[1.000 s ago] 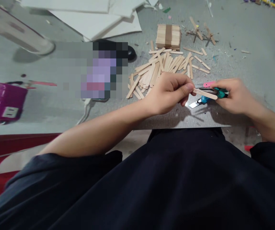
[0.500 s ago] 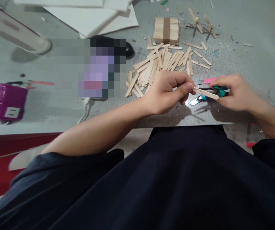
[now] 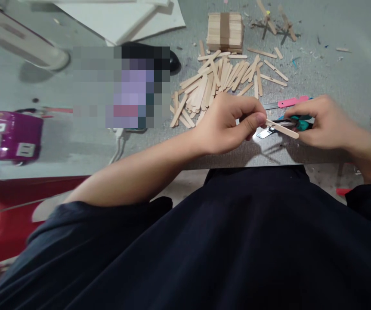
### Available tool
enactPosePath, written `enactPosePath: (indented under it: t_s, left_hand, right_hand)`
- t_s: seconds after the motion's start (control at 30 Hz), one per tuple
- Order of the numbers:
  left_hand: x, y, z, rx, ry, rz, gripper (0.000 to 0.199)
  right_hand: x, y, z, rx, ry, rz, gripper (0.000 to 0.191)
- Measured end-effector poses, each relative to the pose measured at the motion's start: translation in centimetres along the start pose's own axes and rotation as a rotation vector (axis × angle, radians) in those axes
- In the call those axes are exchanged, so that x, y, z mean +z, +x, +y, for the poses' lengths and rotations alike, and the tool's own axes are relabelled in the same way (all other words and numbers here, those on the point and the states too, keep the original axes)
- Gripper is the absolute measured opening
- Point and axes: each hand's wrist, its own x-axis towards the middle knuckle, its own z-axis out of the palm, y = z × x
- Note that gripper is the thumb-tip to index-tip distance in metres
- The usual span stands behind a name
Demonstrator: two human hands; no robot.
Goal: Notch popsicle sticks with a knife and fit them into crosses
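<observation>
Between its thumb and forefinger, my left hand pinches one end of a wooden craft stick, which slants down to the right. My right hand is wrapped round the teal and black handles of a pair of pliers. The metal jaws point left, right behind the stick; whether they touch it I cannot tell. Beneath them a cutter blade lies on the table. A pink-handled cutter rests just beyond the pliers. Past my left hand spreads a loose pile of craft sticks.
A banded bundle of craft sticks stands behind the pile. Two small crossed-stick pieces are at the back right. White boards, a blurred-out device with a white cable and a purple box occupy the left.
The camera view has shifted slightly. Both hands keep their grips on the craft stick and the pliers; the stick has moved a little to the right in view.
</observation>
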Motion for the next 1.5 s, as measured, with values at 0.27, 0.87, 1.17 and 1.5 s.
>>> enactPosePath:
  t_s: [0.27,0.87,1.17,1.5]
  left_hand:
    - [0.4,-0.7,0.4,0.174,0.27,0.043,0.032]
    - [1.1,-1.5,0.6,0.2,0.547,0.134,0.033]
    - [1.1,-1.6,0.2,0.232,0.626,0.097,0.036]
    - [0.8,-1.0,0.3,0.102,0.194,-0.049,0.047]
  right_hand:
    - [0.0,-0.2,-0.2,0.02,-0.048,-0.045,0.009]
    - [0.1,-0.3,0.0,-0.045,-0.219,-0.014,0.018]
    - [0.3,-0.6,-0.3,0.099,-0.412,-0.005,0.023]
    - [0.4,-0.6,0.7,-0.018,-0.41,-0.008,0.003]
